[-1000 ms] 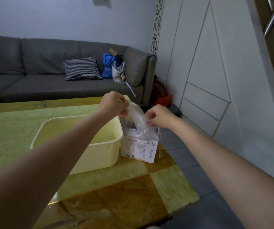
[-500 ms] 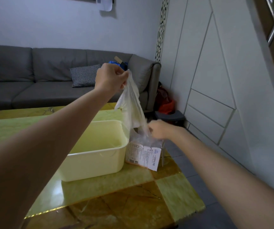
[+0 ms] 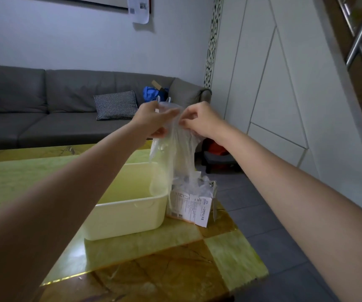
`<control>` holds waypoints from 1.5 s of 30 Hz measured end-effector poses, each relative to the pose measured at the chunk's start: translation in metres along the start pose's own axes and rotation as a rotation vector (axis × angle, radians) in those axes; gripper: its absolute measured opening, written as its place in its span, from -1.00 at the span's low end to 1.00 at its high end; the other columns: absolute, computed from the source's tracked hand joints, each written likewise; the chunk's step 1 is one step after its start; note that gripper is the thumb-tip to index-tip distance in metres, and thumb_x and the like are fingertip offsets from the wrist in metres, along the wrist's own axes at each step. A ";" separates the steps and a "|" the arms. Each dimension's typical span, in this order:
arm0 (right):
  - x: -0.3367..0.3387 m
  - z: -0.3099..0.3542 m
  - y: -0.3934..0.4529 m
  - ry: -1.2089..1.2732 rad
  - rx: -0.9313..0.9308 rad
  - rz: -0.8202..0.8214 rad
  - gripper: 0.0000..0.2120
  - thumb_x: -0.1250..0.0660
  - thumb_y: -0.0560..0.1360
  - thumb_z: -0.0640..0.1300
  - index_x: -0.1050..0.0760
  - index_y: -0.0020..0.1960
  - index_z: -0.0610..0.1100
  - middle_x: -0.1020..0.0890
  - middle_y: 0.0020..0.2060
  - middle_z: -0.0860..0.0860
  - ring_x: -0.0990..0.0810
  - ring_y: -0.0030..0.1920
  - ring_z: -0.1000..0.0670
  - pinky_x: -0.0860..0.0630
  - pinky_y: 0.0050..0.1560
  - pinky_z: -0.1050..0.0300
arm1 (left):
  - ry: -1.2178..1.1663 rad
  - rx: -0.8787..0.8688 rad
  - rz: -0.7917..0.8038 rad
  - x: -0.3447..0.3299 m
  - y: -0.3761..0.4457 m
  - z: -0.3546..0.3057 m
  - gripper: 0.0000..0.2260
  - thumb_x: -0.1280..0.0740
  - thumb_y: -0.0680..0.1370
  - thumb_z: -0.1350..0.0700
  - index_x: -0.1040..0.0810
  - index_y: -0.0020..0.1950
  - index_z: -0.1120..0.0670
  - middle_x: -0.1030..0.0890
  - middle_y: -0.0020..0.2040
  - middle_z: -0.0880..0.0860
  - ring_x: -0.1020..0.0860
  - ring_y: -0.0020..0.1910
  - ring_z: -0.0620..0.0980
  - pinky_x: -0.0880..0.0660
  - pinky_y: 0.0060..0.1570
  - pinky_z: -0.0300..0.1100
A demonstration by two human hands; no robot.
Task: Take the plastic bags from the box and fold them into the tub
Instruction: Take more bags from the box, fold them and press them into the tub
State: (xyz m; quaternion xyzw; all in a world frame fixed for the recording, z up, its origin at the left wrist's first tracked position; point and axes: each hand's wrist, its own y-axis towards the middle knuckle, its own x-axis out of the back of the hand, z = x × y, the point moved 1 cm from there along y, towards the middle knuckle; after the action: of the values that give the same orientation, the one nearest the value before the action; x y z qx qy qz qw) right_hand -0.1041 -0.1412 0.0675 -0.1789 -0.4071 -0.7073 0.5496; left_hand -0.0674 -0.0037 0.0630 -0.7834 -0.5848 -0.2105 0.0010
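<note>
Right hand (image 3: 202,120) left the box (image 3: 192,205), now both hands pinch plastic bag (image 3: 173,153) top at frame centre, left hand (image 3: 154,118) too; folding next.

Both bare forearms reach forward and upward, the left hand (image 3: 154,119) and right hand (image 3: 199,120) raised close together at one height, each pinching the thin clear plastic bag (image 3: 173,153) between curled fingertips.
</note>
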 end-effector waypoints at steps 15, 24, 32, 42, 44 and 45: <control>0.000 0.011 -0.006 0.045 0.077 0.102 -0.83 -0.31 0.54 -0.08 -0.48 0.08 -0.13 -0.55 -0.33 -0.07 -0.33 -0.61 0.20 -0.27 -0.53 0.39 | -0.080 0.171 0.219 0.027 -0.012 0.027 -0.89 -0.37 0.48 0.15 -0.57 -0.16 0.19 -0.56 -0.48 -0.03 -0.48 -0.56 -0.20 -0.45 -0.51 -0.40; 0.017 -0.005 -0.003 0.008 -0.023 -0.063 -0.87 -0.31 0.53 -0.26 -0.39 0.01 -0.10 -0.49 -0.42 0.03 -0.36 -0.61 0.19 -0.29 -0.58 0.38 | -0.102 0.240 0.082 0.049 -0.005 0.057 -0.79 -0.34 0.50 0.05 -0.59 -0.07 0.21 -0.55 -0.43 0.01 -0.45 -0.58 -0.22 -0.43 -0.54 -0.40; -0.001 0.000 0.003 -0.111 0.041 -0.087 -0.76 -0.28 0.54 -0.26 -0.40 0.20 -0.14 -0.54 -0.28 -0.04 -0.46 -0.39 0.05 -0.37 -0.43 0.35 | -0.167 0.173 0.202 0.033 -0.022 0.032 -0.63 -0.32 0.48 -0.01 -0.38 0.25 0.04 -0.54 -0.02 -0.04 -0.61 -0.35 -0.11 -0.58 -0.34 -0.33; -0.025 0.051 0.014 0.182 0.267 -0.050 -0.84 -0.28 0.53 -0.31 -0.39 0.03 -0.09 -0.58 -0.31 -0.05 -0.47 -0.53 0.25 -0.39 -0.49 0.38 | -0.111 0.265 0.433 0.066 -0.020 0.067 -0.57 -0.48 0.20 -0.07 -0.56 -0.04 0.13 -0.51 -0.32 -0.02 -0.42 -0.46 -0.19 -0.42 -0.48 -0.39; -0.034 0.044 0.014 0.223 0.245 -0.093 -0.89 -0.25 0.55 -0.30 -0.40 0.01 -0.13 -0.54 -0.35 -0.04 -0.43 -0.59 0.22 -0.37 -0.56 0.34 | -0.064 0.268 0.373 0.087 -0.018 0.075 -0.37 -0.57 0.02 -0.21 -0.59 -0.04 0.10 -0.48 -0.37 -0.05 -0.39 -0.47 -0.20 -0.41 -0.50 -0.39; -0.041 0.040 0.013 0.218 0.232 -0.077 -0.94 -0.24 0.57 -0.25 -0.41 0.03 -0.14 -0.55 -0.34 -0.05 -0.42 -0.60 0.21 -0.37 -0.57 0.33 | -0.017 0.266 0.353 0.095 -0.016 0.078 -0.31 -0.58 -0.05 -0.25 -0.60 -0.06 0.09 -0.46 -0.40 -0.06 -0.37 -0.47 -0.19 -0.39 -0.51 -0.38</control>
State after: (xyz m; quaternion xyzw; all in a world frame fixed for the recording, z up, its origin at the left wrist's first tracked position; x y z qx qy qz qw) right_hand -0.0862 -0.0851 0.0680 -0.0207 -0.4306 -0.6911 0.5801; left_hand -0.0355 0.1073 0.0196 -0.8682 -0.4614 -0.1214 0.1364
